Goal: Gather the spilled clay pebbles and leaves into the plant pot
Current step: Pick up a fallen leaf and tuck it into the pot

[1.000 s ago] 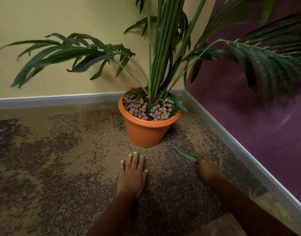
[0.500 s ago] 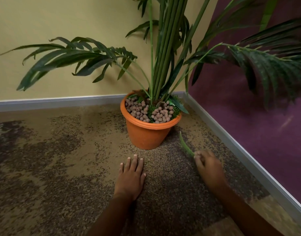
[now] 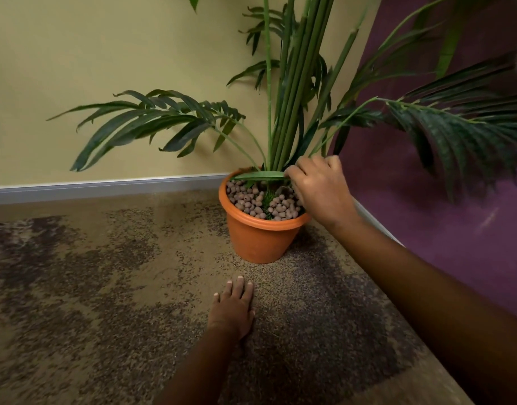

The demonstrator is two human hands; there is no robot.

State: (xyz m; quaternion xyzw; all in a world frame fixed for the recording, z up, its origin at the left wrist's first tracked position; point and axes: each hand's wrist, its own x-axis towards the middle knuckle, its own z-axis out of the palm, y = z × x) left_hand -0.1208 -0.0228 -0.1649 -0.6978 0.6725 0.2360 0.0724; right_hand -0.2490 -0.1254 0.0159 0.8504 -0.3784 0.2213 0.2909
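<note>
An orange plant pot (image 3: 258, 242) stands in the corner on the carpet, filled with brown clay pebbles (image 3: 252, 200) around tall green stems. My right hand (image 3: 318, 187) is over the pot's right side and pinches a long green leaf (image 3: 258, 175), which lies level across the back of the pot above the pebbles. My left hand (image 3: 232, 309) rests flat on the carpet in front of the pot, fingers straight. No loose pebbles or leaves show on the floor.
Long palm fronds (image 3: 152, 121) spread left and right above the pot. A yellow wall with a grey skirting board (image 3: 105, 187) runs behind, and a purple wall (image 3: 444, 223) closes the right side. Mottled brown carpet (image 3: 90, 287) covers the floor.
My right hand lifted the green leaf off the carpet at the pot's right and carried it up over the pot. The left hand stayed flat on the carpet.
</note>
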